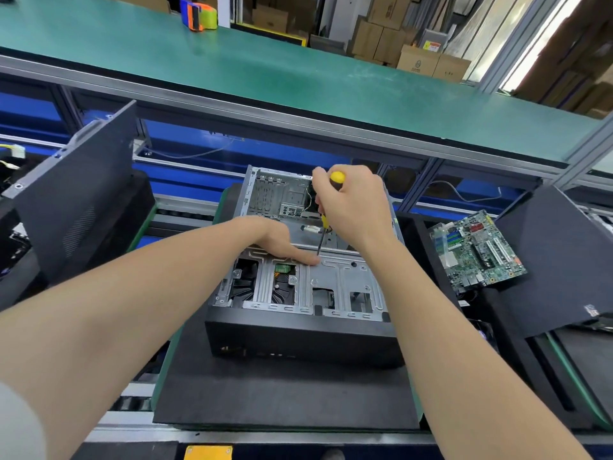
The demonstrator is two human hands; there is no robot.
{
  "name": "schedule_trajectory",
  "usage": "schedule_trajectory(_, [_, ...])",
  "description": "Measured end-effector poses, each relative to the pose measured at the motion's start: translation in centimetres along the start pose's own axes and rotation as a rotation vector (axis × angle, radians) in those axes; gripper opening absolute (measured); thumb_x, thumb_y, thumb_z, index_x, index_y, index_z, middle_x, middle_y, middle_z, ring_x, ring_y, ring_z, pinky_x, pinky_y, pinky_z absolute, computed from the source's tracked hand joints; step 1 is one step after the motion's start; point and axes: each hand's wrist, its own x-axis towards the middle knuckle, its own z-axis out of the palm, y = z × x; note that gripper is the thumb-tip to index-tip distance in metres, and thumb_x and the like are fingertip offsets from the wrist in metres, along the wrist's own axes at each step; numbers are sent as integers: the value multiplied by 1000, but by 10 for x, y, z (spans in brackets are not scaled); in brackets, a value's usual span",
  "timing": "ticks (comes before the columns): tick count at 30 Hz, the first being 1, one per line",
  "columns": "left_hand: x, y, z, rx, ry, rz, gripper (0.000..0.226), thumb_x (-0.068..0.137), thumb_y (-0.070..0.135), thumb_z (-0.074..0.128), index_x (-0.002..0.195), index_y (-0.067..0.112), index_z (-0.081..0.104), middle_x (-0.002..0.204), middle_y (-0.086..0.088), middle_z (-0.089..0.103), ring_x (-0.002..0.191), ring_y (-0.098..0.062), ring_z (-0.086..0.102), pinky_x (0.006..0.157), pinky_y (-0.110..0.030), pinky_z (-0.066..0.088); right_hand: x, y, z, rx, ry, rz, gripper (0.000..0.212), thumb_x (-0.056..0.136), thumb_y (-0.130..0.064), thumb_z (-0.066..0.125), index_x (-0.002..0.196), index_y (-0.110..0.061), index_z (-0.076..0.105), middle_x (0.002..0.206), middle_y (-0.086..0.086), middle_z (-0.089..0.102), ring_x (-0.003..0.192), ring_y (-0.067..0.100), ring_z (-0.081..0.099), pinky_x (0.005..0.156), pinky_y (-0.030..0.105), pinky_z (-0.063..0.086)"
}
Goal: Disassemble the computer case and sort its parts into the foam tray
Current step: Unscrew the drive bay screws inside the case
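Note:
An open computer case point(298, 333) lies on a black foam pad point(282, 393), its silver drive cage point(335, 280) facing up. My right hand point(355, 207) grips a yellow-handled screwdriver point(324, 222) held upright, its tip down on the cage's top edge. My left hand point(282, 242) rests on the cage, one straight finger touching the metal right beside the screwdriver tip. A green motherboard point(477, 252) lies on the black foam tray point(517, 327) to the right of the case.
A dark side panel point(79, 200) leans upright at the left, another dark panel point(564, 260) lies at the right over the tray. A green shelf point(265, 71) runs above, with a tape dispenser point(199, 13) on it. Cardboard boxes stand behind.

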Motion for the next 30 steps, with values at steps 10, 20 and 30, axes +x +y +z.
schedule_trajectory(10, [28, -15, -17, -189, -446, 24, 126, 55, 78, 80, 155, 14, 40, 170, -3, 13, 156, -24, 8, 126, -50, 12, -5, 3, 19, 72, -89, -26, 48, 101, -30, 54, 66, 2, 64, 55, 3, 68, 58, 18, 66, 69, 42, 56])
schedule_trajectory(20, [30, -19, -15, -136, -460, 154, 135, 41, 80, 84, 153, 17, 44, 165, 2, 30, 154, -19, 18, 127, -47, 10, -9, 13, 27, 103, -77, 9, 45, 99, -29, 56, 67, 2, 63, 55, 4, 68, 53, 7, 66, 68, 39, 57])
schedule_trajectory(30, [28, -19, -14, -170, -446, 160, 115, 57, 70, 83, 153, 18, 44, 166, 3, 29, 155, -18, 16, 127, -47, 9, -13, 13, 30, 97, -99, 33, 45, 99, -27, 56, 67, 2, 64, 56, 4, 68, 61, 24, 67, 71, 43, 57])
